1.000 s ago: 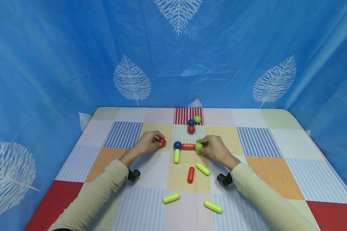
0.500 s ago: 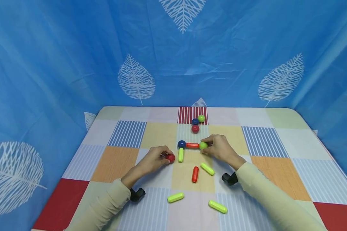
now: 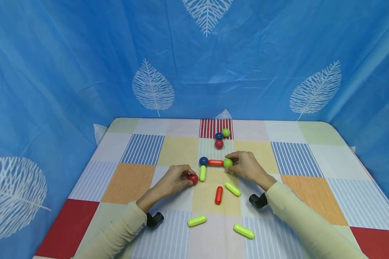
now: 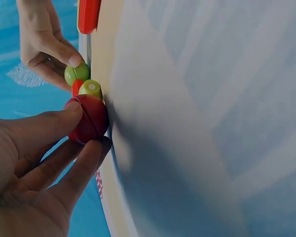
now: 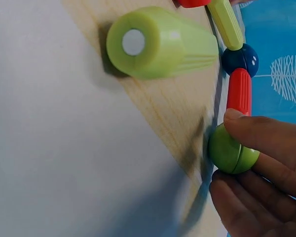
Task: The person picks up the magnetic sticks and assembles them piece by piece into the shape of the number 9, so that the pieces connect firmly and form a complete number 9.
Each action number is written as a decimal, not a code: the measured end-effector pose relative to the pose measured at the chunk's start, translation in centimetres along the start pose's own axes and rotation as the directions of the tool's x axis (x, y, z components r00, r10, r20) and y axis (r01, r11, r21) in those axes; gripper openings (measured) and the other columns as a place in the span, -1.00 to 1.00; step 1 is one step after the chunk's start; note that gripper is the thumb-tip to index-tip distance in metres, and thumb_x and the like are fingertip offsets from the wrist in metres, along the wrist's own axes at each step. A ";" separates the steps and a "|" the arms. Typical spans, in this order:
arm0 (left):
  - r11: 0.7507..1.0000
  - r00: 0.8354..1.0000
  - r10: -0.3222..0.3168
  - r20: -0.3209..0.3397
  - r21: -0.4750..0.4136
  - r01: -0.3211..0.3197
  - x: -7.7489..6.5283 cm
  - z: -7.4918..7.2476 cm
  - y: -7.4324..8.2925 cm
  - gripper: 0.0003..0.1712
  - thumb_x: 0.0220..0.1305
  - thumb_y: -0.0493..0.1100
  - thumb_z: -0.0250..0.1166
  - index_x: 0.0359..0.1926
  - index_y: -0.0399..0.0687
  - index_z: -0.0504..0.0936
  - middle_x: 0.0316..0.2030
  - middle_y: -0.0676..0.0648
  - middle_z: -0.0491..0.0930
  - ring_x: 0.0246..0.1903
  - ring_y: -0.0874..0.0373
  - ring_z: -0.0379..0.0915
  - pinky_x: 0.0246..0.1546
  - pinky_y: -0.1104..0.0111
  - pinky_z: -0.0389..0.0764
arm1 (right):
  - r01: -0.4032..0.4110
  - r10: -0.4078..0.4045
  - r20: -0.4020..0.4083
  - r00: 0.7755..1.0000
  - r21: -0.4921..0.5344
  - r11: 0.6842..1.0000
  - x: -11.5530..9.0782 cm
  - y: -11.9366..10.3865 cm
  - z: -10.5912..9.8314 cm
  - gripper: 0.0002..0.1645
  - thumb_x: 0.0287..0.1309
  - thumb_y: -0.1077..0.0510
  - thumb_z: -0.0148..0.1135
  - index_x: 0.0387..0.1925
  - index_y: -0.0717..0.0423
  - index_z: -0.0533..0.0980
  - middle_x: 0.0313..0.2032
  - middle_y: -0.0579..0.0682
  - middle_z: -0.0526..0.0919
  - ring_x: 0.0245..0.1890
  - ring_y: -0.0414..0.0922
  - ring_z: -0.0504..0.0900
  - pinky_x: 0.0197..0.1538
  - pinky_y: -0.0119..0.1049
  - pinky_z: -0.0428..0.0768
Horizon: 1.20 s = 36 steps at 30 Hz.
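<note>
My left hand [image 3: 174, 179] pinches a red ball [image 3: 192, 179] between thumb and fingers, close to the left of the near end of a yellow-green rod [image 3: 202, 173]. That rod's far end meets a dark blue ball [image 3: 203, 161]. From the blue ball a red rod [image 3: 215, 163] runs right to a green ball [image 3: 228, 163], which my right hand [image 3: 247, 167] pinches. In the left wrist view the red ball [image 4: 89, 119] overlaps the yellow-green rod [image 4: 91, 88], whose end shows a pale disc. The right wrist view shows my thumb on the green ball [image 5: 232, 150].
Behind the joined pieces sit another red ball [image 3: 218, 144], a blue ball [image 3: 218, 136] and a green ball [image 3: 226, 132]. Nearer lie a loose red rod [image 3: 218, 195] and yellow-green rods [image 3: 232, 189], [image 3: 197, 221], [image 3: 244, 231]. A blue curtain [image 3: 246, 64] hangs behind the table.
My left hand has brought the red ball nearer and rightward, to beside the yellow-green rod's near end. The right hand keeps its hold on the green ball. The head view has shifted slightly.
</note>
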<state>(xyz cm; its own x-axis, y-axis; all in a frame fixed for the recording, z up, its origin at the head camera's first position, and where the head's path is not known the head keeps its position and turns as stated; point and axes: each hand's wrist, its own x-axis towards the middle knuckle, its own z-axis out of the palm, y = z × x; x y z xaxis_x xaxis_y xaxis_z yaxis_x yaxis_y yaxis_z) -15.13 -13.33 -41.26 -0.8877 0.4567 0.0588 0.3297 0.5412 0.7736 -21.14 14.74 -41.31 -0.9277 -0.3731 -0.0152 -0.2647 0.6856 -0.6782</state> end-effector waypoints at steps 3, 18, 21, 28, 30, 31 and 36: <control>1.000 1.000 0.002 0.011 -0.009 -0.002 0.0 0.0 0.1 -0.76 0.15 -0.46 0.37 -0.13 -0.30 0.64 -0.15 -0.19 0.68 -0.14 0.01 0.63 -0.10 0.22 0.64 | -0.002 0.002 0.007 1.000 -0.003 1.000 -0.1 0.1 -0.3 -0.46 0.00 0.22 0.50 0.06 0.29 0.60 -0.05 0.15 0.69 -0.08 0.01 0.66 -0.03 -0.10 0.63; 1.000 1.000 0.005 0.026 -0.029 -0.004 0.1 -0.3 0.3 -0.77 0.12 -0.50 0.37 -0.17 -0.32 0.63 -0.16 -0.19 0.64 -0.17 -0.02 0.63 -0.14 0.29 0.64 | 0.154 -0.146 0.103 0.984 -0.072 0.985 3.5 -4.5 -0.1 -0.62 0.20 0.21 0.35 0.05 0.23 0.63 -0.03 0.11 0.70 -0.01 0.03 0.64 0.07 -0.06 0.58; 0.999 1.000 0.020 0.022 -0.048 -0.019 0.2 0.0 0.4 -0.77 0.11 -0.50 0.38 -0.18 -0.33 0.63 -0.17 -0.19 0.60 -0.16 -0.04 0.62 -0.12 0.27 0.64 | 0.203 -0.187 0.175 0.967 -0.082 0.976 4.1 -5.1 0.6 -0.63 0.19 0.22 0.36 0.04 0.22 0.64 -0.05 0.07 0.71 -0.01 -0.02 0.66 0.05 -0.12 0.60; 0.998 0.999 0.040 0.008 -0.045 -0.039 0.2 0.2 0.3 -0.78 0.09 -0.51 0.39 -0.20 -0.32 0.63 -0.19 -0.17 0.56 -0.19 -0.03 0.61 -0.13 0.29 0.65 | 0.252 -0.225 0.230 0.947 -0.099 0.963 4.7 -5.4 1.6 -0.66 0.15 0.30 0.37 -0.01 0.23 0.66 -0.11 0.08 0.73 -0.14 -0.12 0.67 -0.16 -0.28 0.62; 0.998 0.999 0.037 0.019 -0.042 -0.037 0.2 0.4 0.5 -0.78 0.09 -0.49 0.40 -0.21 -0.31 0.64 -0.20 -0.15 0.56 -0.19 -0.01 0.60 -0.13 0.30 0.64 | 0.247 -0.220 0.220 0.950 -0.102 0.964 4.7 -5.4 1.7 -0.67 0.14 0.31 0.38 -0.02 0.23 0.67 -0.12 0.07 0.74 -0.14 -0.13 0.67 -0.16 -0.29 0.62; 0.999 0.999 0.039 0.030 -0.038 -0.038 0.2 0.5 0.6 -0.78 0.09 -0.49 0.40 -0.20 -0.30 0.64 -0.20 -0.15 0.56 -0.19 0.00 0.61 -0.13 0.31 0.64 | 0.246 -0.219 0.216 0.952 -0.106 0.963 4.7 -5.4 1.8 -0.67 0.13 0.31 0.38 -0.03 0.23 0.67 -0.13 0.07 0.74 -0.13 -0.12 0.67 -0.14 -0.29 0.63; 0.998 0.996 0.056 0.070 -0.018 -0.055 0.0 1.0 1.1 -0.76 0.08 -0.47 0.42 -0.20 -0.25 0.65 -0.21 -0.10 0.56 -0.20 0.05 0.60 -0.13 0.32 0.64 | 0.256 -0.225 0.214 0.951 -0.129 0.958 4.9 -5.4 1.9 -0.67 0.11 0.32 0.40 -0.04 0.23 0.68 -0.16 0.05 0.75 -0.13 -0.09 0.68 -0.09 -0.26 0.64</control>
<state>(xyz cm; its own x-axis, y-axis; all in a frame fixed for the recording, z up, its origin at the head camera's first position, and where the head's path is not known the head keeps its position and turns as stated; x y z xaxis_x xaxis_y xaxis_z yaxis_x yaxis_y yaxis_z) -14.45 -12.06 -41.04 -0.8431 0.5347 0.0578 0.3723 0.5026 0.7803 -23.79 8.07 -39.12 -0.7660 -0.6426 -0.0187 -0.5251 0.6421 -0.5585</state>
